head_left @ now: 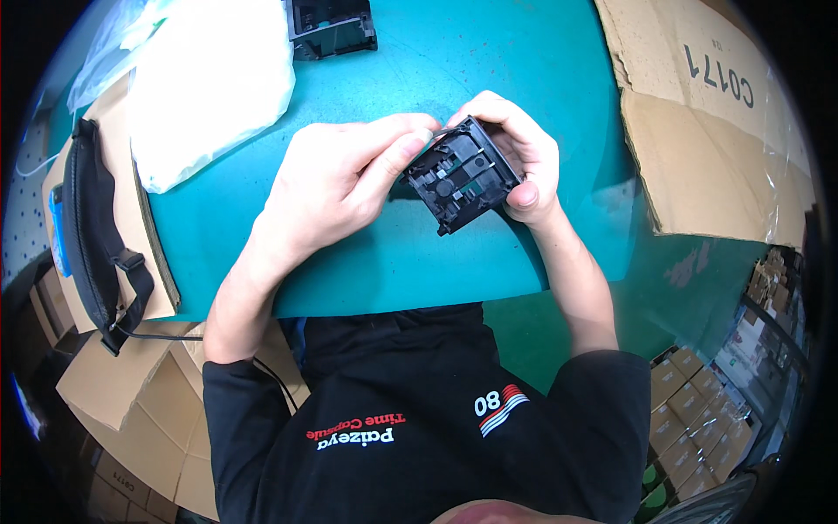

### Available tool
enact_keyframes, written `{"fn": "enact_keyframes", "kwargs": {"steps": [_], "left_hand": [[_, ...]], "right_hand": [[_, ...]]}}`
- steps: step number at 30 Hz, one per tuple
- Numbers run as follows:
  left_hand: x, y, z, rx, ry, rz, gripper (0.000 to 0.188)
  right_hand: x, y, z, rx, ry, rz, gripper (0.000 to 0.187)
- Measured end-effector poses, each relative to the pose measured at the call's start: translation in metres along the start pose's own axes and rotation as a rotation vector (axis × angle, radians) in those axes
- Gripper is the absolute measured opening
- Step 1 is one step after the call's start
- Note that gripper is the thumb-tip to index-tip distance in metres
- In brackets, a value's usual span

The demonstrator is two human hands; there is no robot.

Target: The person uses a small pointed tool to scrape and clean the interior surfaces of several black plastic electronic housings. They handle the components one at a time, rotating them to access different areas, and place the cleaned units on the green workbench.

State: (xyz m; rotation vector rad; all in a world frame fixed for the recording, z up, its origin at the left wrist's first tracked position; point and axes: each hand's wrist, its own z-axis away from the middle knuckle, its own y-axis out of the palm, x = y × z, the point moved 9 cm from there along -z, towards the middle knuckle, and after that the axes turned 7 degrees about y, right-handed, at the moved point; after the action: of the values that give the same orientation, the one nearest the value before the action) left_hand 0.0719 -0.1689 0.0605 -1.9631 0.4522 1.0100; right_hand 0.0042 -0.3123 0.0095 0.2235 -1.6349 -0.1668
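A black plastic housing [464, 179], an open boxy frame with ribs, slots and round bosses inside, is held tilted above the green table. My right hand [524, 148] wraps round its right side, thumb at the lower right edge and fingers behind it. My left hand [349, 166] is closed in a pinch at the housing's upper left edge, thumb against forefinger. What lies between those fingertips is too small and hidden to make out. Another black plastic housing [336, 39] rests on the table at the far side.
A white plastic bag [214, 87] lies on the green table [419, 79] at the far left. Beside it, a black strap bag [92, 227] lies on cardboard. A large open carton [724, 131] stands at the right. Stacked small boxes [694, 410] are at the lower right.
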Motion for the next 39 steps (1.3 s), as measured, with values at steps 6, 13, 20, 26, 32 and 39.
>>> {"fn": "enact_keyframes", "kwargs": {"steps": [6, 13, 20, 26, 32, 39], "left_hand": [[0.001, 0.003, 0.002, 0.048, 0.020, -0.089, 0.022], [-0.015, -0.025, 0.006, -0.061, -0.018, -0.257, 0.018], [-0.045, -0.027, 0.010, -0.004, -0.079, -0.390, 0.006], [-0.043, -0.019, 0.008, 0.036, -0.067, -0.429, 0.005], [-0.045, -0.019, 0.007, 0.022, -0.068, -0.398, 0.004], [-0.041, -0.016, 0.008, 0.055, -0.072, -0.329, 0.004]], "right_hand": [[-0.006, -0.002, 0.000, 0.009, 0.016, -0.043, 0.101], [0.033, -0.004, -0.005, 0.038, -0.440, 0.117, 0.104], [0.054, 0.003, 0.007, -0.104, -0.719, 0.509, 0.101], [0.053, 0.010, 0.008, -0.113, -0.725, 0.572, 0.095], [0.051, 0.012, 0.009, -0.110, -0.715, 0.604, 0.093], [0.052, 0.014, 0.007, -0.104, -0.690, 0.618, 0.088]]}}
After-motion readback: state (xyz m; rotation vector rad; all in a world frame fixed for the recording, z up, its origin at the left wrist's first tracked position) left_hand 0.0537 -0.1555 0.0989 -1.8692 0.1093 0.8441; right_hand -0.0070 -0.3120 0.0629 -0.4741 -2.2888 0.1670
